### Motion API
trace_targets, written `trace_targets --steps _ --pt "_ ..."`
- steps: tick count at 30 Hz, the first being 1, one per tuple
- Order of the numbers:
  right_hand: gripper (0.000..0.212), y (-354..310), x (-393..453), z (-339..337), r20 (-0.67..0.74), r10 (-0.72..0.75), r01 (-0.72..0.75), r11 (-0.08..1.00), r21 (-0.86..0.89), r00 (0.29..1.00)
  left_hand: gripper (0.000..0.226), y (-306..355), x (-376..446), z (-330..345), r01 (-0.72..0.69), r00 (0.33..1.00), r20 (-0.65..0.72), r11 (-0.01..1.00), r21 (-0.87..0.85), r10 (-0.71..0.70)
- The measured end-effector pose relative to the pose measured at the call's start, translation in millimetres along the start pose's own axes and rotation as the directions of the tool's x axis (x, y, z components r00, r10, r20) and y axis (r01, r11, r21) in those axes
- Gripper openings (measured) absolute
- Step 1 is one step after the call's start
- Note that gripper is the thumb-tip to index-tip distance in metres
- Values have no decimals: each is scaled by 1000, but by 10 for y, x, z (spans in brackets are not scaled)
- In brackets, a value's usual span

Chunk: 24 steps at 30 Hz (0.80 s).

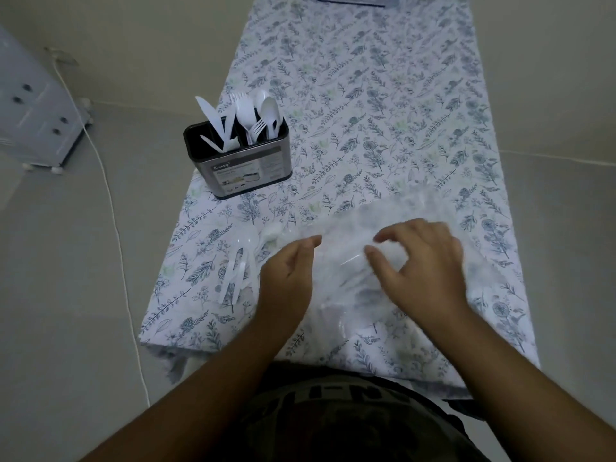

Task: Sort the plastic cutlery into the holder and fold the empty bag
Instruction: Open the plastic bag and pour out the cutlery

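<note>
A clear plastic bag (373,221) lies flat and crinkled on the floral tablecloth (366,111) near the front edge. My left hand (286,278) rests on the bag's left part with its fingers fairly straight. My right hand (423,261) hovers over or touches the bag's middle, fingers loosely curled and blurred; whether it pinches the film is unclear. A metal cutlery holder (240,165) stands at the table's left edge with white plastic knives, forks and spoons (250,118) upright in it. Several white cutlery pieces (238,275) lie loose left of the bag.
The table is narrow, and its left edge runs close to the holder and the loose cutlery. A white cable (113,208) trails over the floor at left, beside a pale wheeled cabinet (36,108). A dark-edged object (350,1) sits at the table's far end.
</note>
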State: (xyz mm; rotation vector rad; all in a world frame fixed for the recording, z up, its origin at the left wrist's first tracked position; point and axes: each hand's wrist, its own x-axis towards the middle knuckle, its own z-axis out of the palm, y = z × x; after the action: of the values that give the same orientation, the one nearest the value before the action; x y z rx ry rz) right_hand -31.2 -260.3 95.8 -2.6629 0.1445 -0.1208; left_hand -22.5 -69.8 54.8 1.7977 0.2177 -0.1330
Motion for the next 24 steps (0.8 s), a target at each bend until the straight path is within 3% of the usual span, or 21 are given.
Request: trace_targets --steps 4,6,9,12,14,15,17,20,24 --pt "66 -448 -39 279 319 -85 155 967 -201 944 44 203 19 6 85 996 29 956 -281 -80" --pt "57 -509 -17 374 355 -72 162 959 -231 932 48 224 37 -13 104 994 60 921 -376 -87" --pt "28 -428 15 421 297 -53 111 977 -181 953 39 125 53 -116 9 999 50 914 -406 12" --pt "20 -265 3 422 263 -26 31 999 -17 964 27 -93 32 -222 -51 999 -20 996 -70 50" --pt "19 -177 -12 430 281 6 -42 992 122 960 11 -274 -14 -238 -49 997 65 969 243 34" --pt "21 -145 -16 442 280 8 -58 983 173 960 9 -362 -35 -228 -97 988 146 922 374 45" --pt "22 -93 -17 469 268 -13 -51 972 231 963 31 -529 -38 -153 -235 956 275 826 513 101" --pt "18 -54 -14 486 248 -19 -54 957 285 969 63 -548 71 10 -327 932 336 718 614 137" --pt "18 -60 1 444 234 15 -93 940 328 972 73 -447 230 216 -382 916 392 493 782 89"
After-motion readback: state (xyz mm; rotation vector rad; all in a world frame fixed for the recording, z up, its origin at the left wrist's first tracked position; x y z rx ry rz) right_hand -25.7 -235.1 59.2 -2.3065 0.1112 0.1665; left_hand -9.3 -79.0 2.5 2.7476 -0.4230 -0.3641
